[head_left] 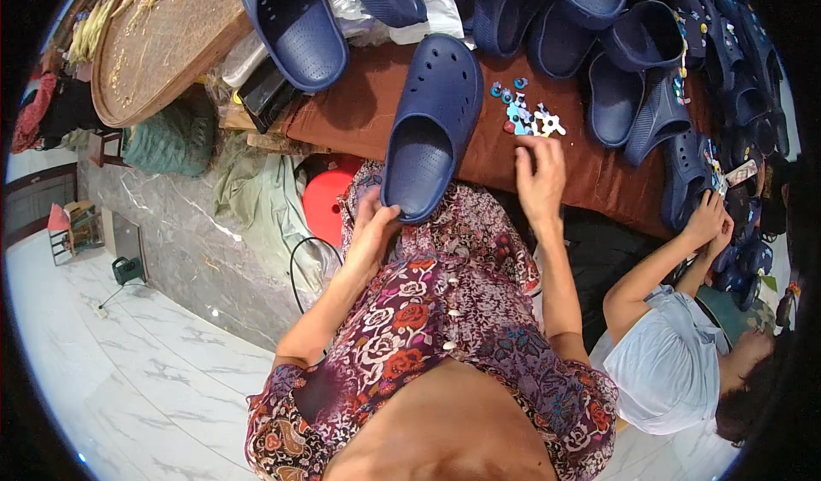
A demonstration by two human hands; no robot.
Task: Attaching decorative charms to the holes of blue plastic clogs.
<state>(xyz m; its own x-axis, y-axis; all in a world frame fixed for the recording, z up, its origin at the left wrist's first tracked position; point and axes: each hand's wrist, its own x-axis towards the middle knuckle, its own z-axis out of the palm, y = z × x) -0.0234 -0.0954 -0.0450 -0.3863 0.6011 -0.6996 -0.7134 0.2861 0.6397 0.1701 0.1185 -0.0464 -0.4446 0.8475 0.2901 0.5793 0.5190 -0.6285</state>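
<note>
A navy blue clog (434,122) with a holed toe lies in front of me, its toe on the brown cloth and its heel jutting past the near edge. My left hand (371,228) grips the heel rim between thumb and fingers. Just right of the clog, small colourful shoe charms (532,120) lie in a loose cluster, white, blue and red among them. My right hand (542,177) hovers at the cluster's near side, fingers apart and bent forward; nothing shows in it.
More navy clogs (295,32) crowd the back and right of the brown cloth (359,105). A round woven tray (162,45) stands at the far left. Beneath the table's edge sits a red stool (329,203). At right, a co-worker in a pale shirt (667,361) handles decorated clogs.
</note>
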